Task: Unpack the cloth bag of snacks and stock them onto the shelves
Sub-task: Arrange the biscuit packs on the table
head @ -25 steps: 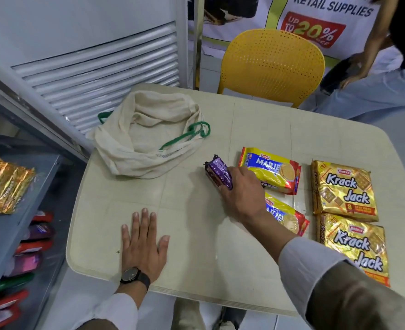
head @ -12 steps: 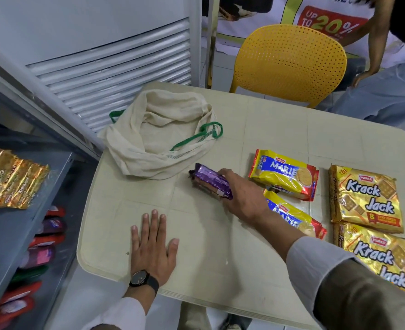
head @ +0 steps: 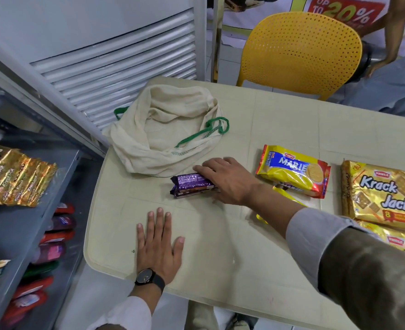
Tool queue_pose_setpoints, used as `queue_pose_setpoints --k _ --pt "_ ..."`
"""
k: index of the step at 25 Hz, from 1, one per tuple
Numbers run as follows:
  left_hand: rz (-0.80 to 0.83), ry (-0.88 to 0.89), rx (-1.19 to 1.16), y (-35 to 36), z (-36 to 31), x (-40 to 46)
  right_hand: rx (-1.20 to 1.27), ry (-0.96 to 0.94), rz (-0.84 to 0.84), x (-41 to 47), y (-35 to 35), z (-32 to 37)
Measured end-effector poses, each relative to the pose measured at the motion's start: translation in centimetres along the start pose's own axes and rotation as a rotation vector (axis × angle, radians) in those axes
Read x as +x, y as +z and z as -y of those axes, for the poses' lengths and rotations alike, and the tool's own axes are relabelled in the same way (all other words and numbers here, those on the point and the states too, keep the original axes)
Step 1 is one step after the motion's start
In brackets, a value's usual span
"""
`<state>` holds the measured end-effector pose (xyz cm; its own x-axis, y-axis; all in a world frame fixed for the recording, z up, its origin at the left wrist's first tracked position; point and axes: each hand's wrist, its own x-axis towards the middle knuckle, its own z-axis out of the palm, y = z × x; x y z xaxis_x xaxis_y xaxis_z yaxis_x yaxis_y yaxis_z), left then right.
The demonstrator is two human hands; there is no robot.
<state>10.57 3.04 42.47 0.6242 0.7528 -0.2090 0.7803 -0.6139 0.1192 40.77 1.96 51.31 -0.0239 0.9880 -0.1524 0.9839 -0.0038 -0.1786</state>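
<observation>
A cream cloth bag point(head: 165, 139) with green handles lies slack and open at the table's far left. Just in front of it lie purple snack packs point(head: 189, 186), stacked, with my right hand point(head: 227, 182) closed over their right end. My left hand point(head: 158, 246) rests flat on the table near its front edge, fingers spread, a black watch on the wrist. To the right lie a yellow Marie biscuit pack point(head: 291, 175), a second one partly under my right arm, and two gold Krack Jack packs point(head: 382, 196).
A grey shelf unit point(head: 16, 222) stands at the left, with gold Krack Jack packs point(head: 16, 177) on top and red and pink packs lower down. Behind the cream table point(head: 220, 258) are a white louvred unit, a yellow chair point(head: 301, 51) and another person.
My right hand has slid the purple packs leftward across the table, away from the Marie packs and closer to the bag. My left hand stayed flat in place.
</observation>
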Motion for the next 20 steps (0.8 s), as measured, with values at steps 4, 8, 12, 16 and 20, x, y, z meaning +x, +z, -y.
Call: queue_pose_setpoints --k 4,8,12,16,20 --pt "0.028 0.013 0.025 0.2 0.0 0.2 0.19 0.212 -0.404 -7.0 0.7 2.8" --pt "0.146 -0.054 -0.028 -1.2 -1.6 0.2 0.447 0.753 -0.576 -19.6 4.3 5.8" --pt "0.262 0.162 -0.267 -4.8 -10.4 2.0 0.525 1.171 -0.484 -24.8 4.3 5.2" --pt "0.444 0.313 -0.587 -8.4 -21.2 5.6 0.885 1.515 -0.476 -24.8 4.7 1.6" --pt "0.687 0.03 -0.854 -9.8 -24.7 6.4 1.474 1.607 -0.637 -25.3 4.3 0.0"
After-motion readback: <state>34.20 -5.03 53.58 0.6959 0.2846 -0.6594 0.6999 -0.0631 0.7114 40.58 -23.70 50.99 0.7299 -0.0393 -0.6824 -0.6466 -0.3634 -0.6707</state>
